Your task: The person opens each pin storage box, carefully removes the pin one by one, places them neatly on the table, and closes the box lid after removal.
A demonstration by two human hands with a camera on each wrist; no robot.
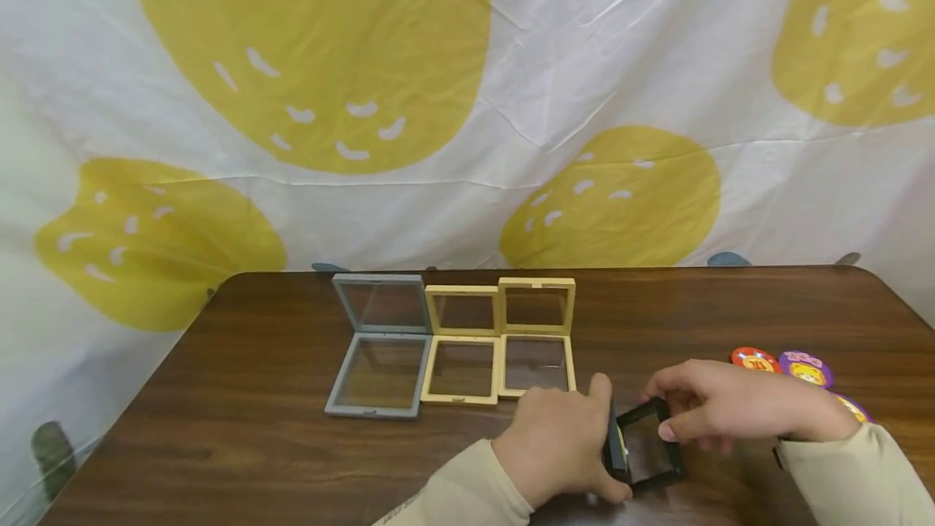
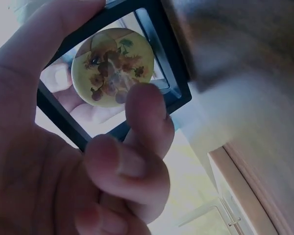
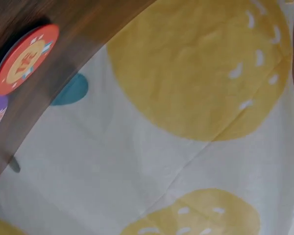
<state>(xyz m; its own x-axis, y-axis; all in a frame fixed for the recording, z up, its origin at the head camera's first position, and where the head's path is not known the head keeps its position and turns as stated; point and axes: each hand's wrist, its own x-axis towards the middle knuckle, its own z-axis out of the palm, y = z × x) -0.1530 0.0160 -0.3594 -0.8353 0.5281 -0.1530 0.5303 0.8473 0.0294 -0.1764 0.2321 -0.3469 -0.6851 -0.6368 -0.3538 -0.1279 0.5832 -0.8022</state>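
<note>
A small black hinged display frame (image 1: 655, 480) with clear windows lies partly opened between my hands near the table's front edge. My left hand (image 1: 558, 438) holds its raised half, and in the left wrist view the index fingertip (image 2: 146, 100) is over a round badge (image 2: 100, 66) with a sunflower picture. That badge sits in the clear window of the frame. My right hand (image 1: 738, 404) pinches the right side of the frame, thumb on top. Fingers of a hand (image 2: 63, 78) show through the window behind the badge.
Left of my hands, a grey-blue frame (image 1: 422, 380) and two yellow frames (image 1: 429, 364) (image 1: 570, 307) stand hinged open in a row. To the right lie a red badge (image 1: 756, 360), a purple badge (image 1: 806, 368) and another badge (image 1: 853, 408) partly behind my right wrist. A lemon-print cloth (image 1: 409, 222) hangs behind the table (image 1: 241, 396).
</note>
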